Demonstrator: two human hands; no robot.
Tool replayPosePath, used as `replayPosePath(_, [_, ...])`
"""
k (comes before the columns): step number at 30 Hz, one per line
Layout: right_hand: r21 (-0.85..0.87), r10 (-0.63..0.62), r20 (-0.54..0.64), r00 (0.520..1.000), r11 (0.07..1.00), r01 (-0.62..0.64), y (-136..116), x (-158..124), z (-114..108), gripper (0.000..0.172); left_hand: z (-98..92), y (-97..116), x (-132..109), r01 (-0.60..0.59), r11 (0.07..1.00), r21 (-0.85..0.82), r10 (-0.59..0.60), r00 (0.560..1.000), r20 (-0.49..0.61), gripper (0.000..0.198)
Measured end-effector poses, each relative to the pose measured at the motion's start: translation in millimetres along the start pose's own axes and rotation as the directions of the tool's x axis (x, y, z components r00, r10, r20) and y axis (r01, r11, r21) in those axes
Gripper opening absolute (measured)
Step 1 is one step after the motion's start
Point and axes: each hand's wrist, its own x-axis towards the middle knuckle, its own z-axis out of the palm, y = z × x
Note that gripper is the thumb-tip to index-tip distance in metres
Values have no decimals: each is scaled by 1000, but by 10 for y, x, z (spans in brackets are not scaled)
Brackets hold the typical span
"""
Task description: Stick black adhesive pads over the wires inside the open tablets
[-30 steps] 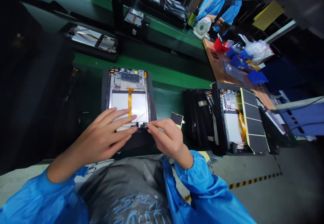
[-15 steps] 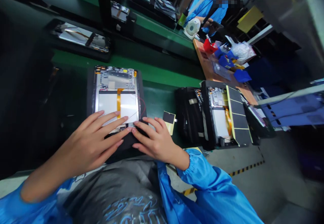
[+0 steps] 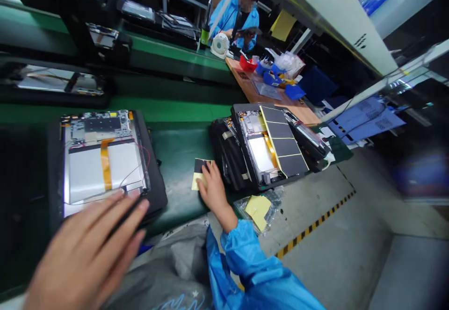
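Note:
An opened tablet (image 3: 84, 169), its circuit board, silver battery and orange ribbon cable exposed, lies face down on a dark pad at the left. My left hand (image 3: 91, 249) is over its near edge, fingers stretched out and holding nothing; whether they touch the tablet I cannot tell. A thin red wire loops at the tablet's right side. Right of it, a small yellow backing sheet with a black patch (image 3: 198, 167) lies on the green bench. My right hand (image 3: 213, 191) reaches onto that sheet, fingertips and thumb apart over its surface.
Stacked opened tablets (image 3: 254, 123) in dark trays stand at the right, topped by a sheet of black adhesive pads (image 3: 280, 137). Yellow paper scraps (image 3: 258, 209) lie in clear plastic by the bench edge. Across the bench are a white fan (image 3: 220, 45) and a person in blue (image 3: 228, 15).
My right hand has left the tablet and moved right onto the small yellow sheet. My left hand has drawn back toward me. The view has turned to the right.

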Motion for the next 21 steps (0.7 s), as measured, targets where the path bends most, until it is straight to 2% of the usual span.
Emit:
replayPosePath(2, [-9, -22, 40, 999, 1000, 23, -15, -197, 45, 49, 333, 227, -15, -135, 990, 25, 135, 990, 34, 60])
replayPosePath(4, [17, -55, 50, 997, 998, 54, -86, -401, 50, 45, 751, 324, -51, -151, 984, 94, 143, 986, 87, 41])
replayPosePath(7, [155, -48, -43, 998, 986, 54, -122, -506, -29, 33, 1286, 222, -153, -123, 961, 247, 101, 990, 100, 38])
replayPosePath(9, [223, -18, -78, 997, 974, 35, -58, -404, -96, 33, 1469, 89, -239, -99, 957, 272, 72, 992, 108, 39])
replayPosePath(12, [253, -95, 21, 995, 964, 87, 89, -131, -149, 26, 1509, -29, -331, -83, 966, 244, 50, 989, 136, 39])
replayPosePath(15, [283, -219, 142, 965, 943, 173, 186, 81, -160, 18, 1454, -22, -344, -70, 968, 241, 38, 990, 137, 40])
replayPosePath(21, [290, -324, 286, 902, 926, 241, 170, 217, -221, 15, 1434, 23, -299, -56, 968, 245, 26, 992, 121, 41])
